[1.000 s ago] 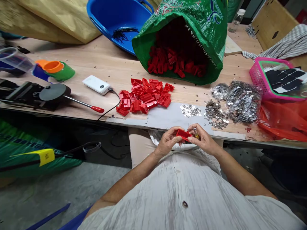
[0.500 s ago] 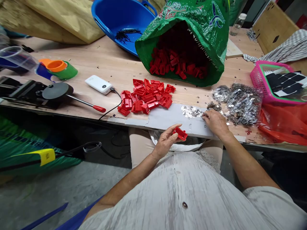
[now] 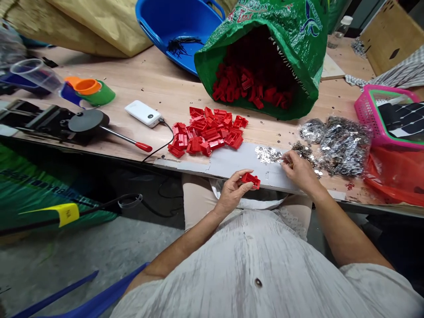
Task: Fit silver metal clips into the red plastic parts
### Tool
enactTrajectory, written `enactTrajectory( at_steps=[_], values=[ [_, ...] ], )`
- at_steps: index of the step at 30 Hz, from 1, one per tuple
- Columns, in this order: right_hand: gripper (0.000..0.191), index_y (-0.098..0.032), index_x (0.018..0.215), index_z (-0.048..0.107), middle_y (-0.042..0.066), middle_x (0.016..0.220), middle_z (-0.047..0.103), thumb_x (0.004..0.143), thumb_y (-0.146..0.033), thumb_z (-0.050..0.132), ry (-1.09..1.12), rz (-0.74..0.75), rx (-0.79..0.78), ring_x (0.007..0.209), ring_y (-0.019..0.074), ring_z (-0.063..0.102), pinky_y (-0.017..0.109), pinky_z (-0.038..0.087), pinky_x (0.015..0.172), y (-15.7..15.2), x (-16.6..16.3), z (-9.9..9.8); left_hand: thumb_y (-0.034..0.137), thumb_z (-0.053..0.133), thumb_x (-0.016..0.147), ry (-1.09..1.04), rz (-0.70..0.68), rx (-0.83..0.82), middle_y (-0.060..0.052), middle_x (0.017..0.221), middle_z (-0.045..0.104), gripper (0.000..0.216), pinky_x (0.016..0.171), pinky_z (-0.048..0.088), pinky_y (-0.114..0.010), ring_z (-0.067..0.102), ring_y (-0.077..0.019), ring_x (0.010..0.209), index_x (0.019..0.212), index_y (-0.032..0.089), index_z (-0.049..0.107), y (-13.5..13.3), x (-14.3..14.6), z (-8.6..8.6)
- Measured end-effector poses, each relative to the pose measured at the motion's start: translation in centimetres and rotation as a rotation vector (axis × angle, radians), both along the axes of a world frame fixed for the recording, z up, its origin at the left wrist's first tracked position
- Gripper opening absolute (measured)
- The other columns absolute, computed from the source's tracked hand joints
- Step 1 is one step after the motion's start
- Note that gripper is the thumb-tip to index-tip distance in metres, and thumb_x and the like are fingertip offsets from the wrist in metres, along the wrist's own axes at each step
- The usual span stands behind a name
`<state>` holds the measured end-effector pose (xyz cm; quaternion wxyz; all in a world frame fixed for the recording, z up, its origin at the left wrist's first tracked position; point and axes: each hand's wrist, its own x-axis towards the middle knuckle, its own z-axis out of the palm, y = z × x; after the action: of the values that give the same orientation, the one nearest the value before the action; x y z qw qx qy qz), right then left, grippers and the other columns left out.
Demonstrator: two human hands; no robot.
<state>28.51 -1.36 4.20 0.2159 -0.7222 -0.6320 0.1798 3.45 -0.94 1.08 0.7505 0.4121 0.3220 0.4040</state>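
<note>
My left hand (image 3: 231, 193) grips a small red plastic housing (image 3: 251, 180) between thumb and fingers, its hollow side facing up, just over the table's front edge. My right hand (image 3: 300, 173) has its fingertips pinched together above the grey sheet (image 3: 228, 162); whatever they hold, if anything, is too small to make out. Just left of those fingertips lie flat, shiny silver pieces (image 3: 266, 154), loosely scattered. Behind the right hand is a darker heap of small metal parts (image 3: 303, 150). A pile of red housings (image 3: 210, 132) sits left of the silver pieces.
A green sack (image 3: 255, 104) of red housings lies open behind the pile, beside a blue basin (image 3: 149, 28). Plastic bags of metal parts (image 3: 346, 145) and a pink basket (image 3: 362, 106) stand right. A power bank (image 3: 143, 113) and a red-handled lever tool (image 3: 88, 121) are left.
The view has shifted slightly, moving the scene rightward. My right fingertips have lifted a little away from the silver pieces. The red housing, still in my left hand, has tilted slightly.
</note>
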Motion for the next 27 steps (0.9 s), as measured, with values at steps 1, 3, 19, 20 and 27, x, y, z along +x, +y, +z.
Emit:
enactTrajectory(
  at_steps=[1, 3, 19, 20, 27],
  values=[
    [0.015, -0.022, 0.099, 0.063, 0.004, 0.084, 0.066, 0.088, -0.029, 0.055, 0.119, 0.024, 0.001, 0.072, 0.0188, 0.056, 0.032, 0.040, 0.068, -0.4, -0.4, 0.0, 0.033, 0.079, 0.078, 0.008, 0.010, 0.008, -0.004, 0.093, 0.071, 0.046, 0.083, 0.060, -0.032, 0.070, -0.0147, 0.082, 0.117, 0.015, 0.063, 0.1, 0.2, 0.1],
    [0.016, -0.023, 0.095, 0.065, 0.003, 0.084, 0.066, 0.088, -0.033, 0.055, 0.363, 0.066, -0.041, 0.071, 0.0168, 0.055, 0.030, 0.040, 0.067, -1.2, -1.2, 0.0, 0.034, 0.079, 0.077, 0.005, 0.018, 0.008, -0.004, 0.092, 0.071, 0.046, 0.081, 0.061, -0.031, 0.070, -0.0141, 0.080, 0.116, 0.015, 0.063, 0.3, 0.6, 0.3],
    [0.020, -0.023, 0.088, 0.072, 0.004, 0.089, 0.068, 0.084, -0.042, 0.068, 0.732, 0.107, -0.031, 0.081, 0.0180, 0.059, 0.033, 0.046, 0.075, -3.3, -3.8, -0.3, 0.038, 0.077, 0.078, -0.029, 0.006, -0.057, -0.003, 0.089, 0.068, 0.054, 0.074, 0.059, -0.028, 0.066, -0.0120, 0.076, 0.126, 0.017, 0.063, 0.4, 1.3, 0.8],
    [0.020, -0.023, 0.088, 0.072, 0.004, 0.092, 0.067, 0.085, -0.042, 0.067, 0.741, 0.112, -0.019, 0.081, 0.0178, 0.059, 0.032, 0.047, 0.072, -3.3, -3.9, -0.3, 0.038, 0.077, 0.078, -0.032, 0.008, -0.057, -0.003, 0.090, 0.068, 0.054, 0.073, 0.059, -0.028, 0.065, -0.0118, 0.075, 0.126, 0.017, 0.063, 0.4, 1.4, 0.8],
    [0.020, -0.026, 0.097, 0.073, 0.007, 0.094, 0.069, 0.093, -0.038, 0.057, 0.539, 0.213, 0.088, 0.084, 0.0213, 0.064, 0.036, 0.051, 0.073, -3.9, -4.3, 0.6, 0.040, 0.076, 0.079, -0.041, -0.018, -0.032, 0.000, 0.085, 0.067, 0.055, 0.071, 0.056, -0.026, 0.063, -0.0097, 0.070, 0.129, 0.020, 0.064, 0.5, 1.6, 0.9]
  ],
)
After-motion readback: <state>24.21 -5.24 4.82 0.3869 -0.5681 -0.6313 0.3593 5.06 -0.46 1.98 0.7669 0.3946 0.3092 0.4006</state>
